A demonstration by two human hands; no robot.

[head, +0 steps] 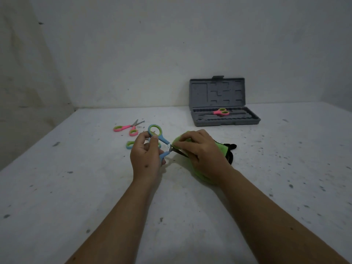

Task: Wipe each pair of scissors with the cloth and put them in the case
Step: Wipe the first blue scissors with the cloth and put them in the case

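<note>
My left hand [145, 158] grips blue-handled scissors [162, 139] by the handles, blades spread and pointing right. My right hand [202, 151] holds a green cloth [219, 146] with a black edge, its fingers pinching cloth around one blade. Behind my left hand a second pair of blue scissors [130, 144] lies on the table, mostly hidden. Pink-handled scissors [126, 128] lie further back on the left. The grey case [226, 121] stands open at the back right, with another pink pair [221, 112] lying in its tray.
The white table [76, 187] is speckled with dark marks and meets white walls at the back and left. The case lid stands upright against the back wall.
</note>
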